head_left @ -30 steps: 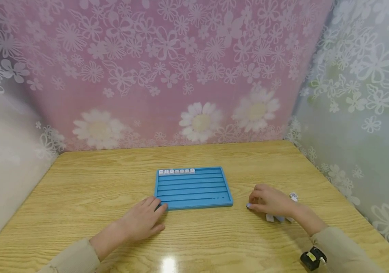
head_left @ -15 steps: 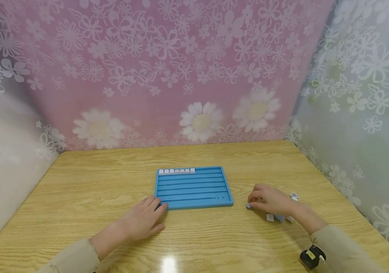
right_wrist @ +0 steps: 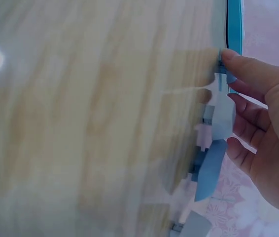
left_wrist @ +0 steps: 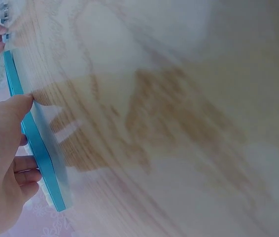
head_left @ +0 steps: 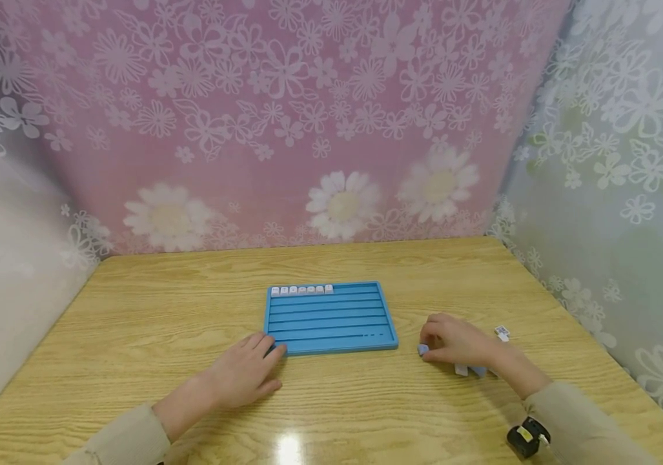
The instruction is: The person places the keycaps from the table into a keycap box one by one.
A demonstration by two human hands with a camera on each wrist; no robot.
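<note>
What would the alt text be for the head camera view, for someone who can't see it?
On a wooden table, a person's right hand pinches a small blue keycap beside a few loose keycaps, while the left hand rests flat at the near left corner of a blue grooved tray. A row of white keycaps fills part of the tray's far groove; flowered panels stand behind.
</note>
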